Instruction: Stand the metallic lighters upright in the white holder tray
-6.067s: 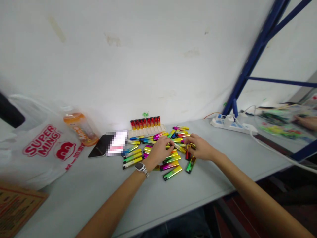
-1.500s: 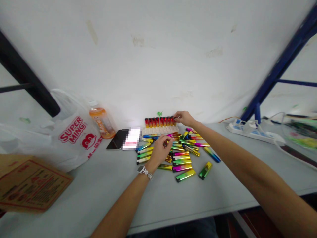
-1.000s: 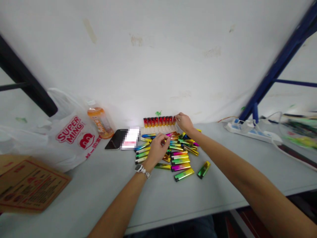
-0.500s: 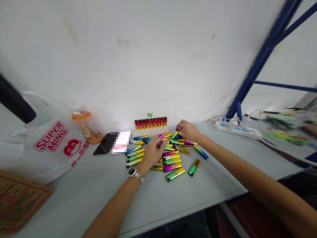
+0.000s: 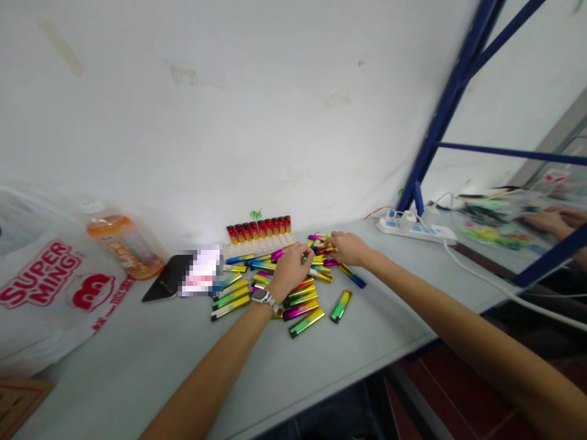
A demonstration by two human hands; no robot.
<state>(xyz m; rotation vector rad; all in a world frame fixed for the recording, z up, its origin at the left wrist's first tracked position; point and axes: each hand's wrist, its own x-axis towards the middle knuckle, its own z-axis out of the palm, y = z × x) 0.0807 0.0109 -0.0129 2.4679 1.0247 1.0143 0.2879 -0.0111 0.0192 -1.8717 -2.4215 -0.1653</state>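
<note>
Several shiny multicoloured lighters (image 5: 306, 322) lie spread over the grey table (image 5: 183, 354). Behind them, a row of red-and-yellow lighters (image 5: 261, 229) stands upright at the back of a pale rack (image 5: 257, 247) near the wall. My left hand (image 5: 292, 267), with a watch on its wrist, is over the middle of the pile, fingers curled around something small and dark that I cannot make out. At the pile's right back, my right hand (image 5: 347, 247) has its fingers pinched at the lighters; its fingertips are partly lost among them.
Left of the pile are a phone (image 5: 169, 278), an orange drink bottle (image 5: 126, 244) and a white plastic bag (image 5: 59, 293). A power strip (image 5: 417, 230) and a blue metal frame (image 5: 435, 122) are at the right. Another person's hands (image 5: 550, 221) are beyond the frame.
The view has turned to the right. My left hand has moved right and slightly back over the pile, closer to my right hand. My right hand is lower among the lighters.
</note>
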